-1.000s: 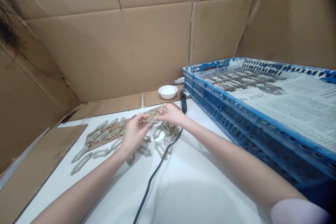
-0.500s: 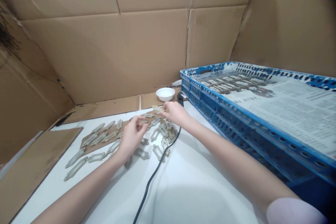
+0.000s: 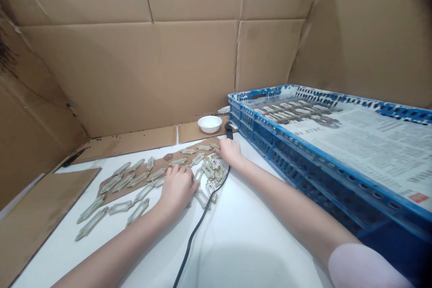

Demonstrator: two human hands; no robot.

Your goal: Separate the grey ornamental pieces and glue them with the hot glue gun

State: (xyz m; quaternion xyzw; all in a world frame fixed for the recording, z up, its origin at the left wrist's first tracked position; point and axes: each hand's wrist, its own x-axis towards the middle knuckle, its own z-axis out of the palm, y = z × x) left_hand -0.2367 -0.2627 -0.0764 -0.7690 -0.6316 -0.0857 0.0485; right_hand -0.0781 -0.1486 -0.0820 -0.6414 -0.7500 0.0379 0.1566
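L hand point(image 3: 178, 187) is bending fingers, close tog., over frames point(image 3: 187, 151) lying on cardboard strip point(image 3: 132, 186) & white tabletop point(image 3: 246, 234); R hand point(image 3: 230, 151) is sitting at strip's far R end, both grips n/v, can't tell.
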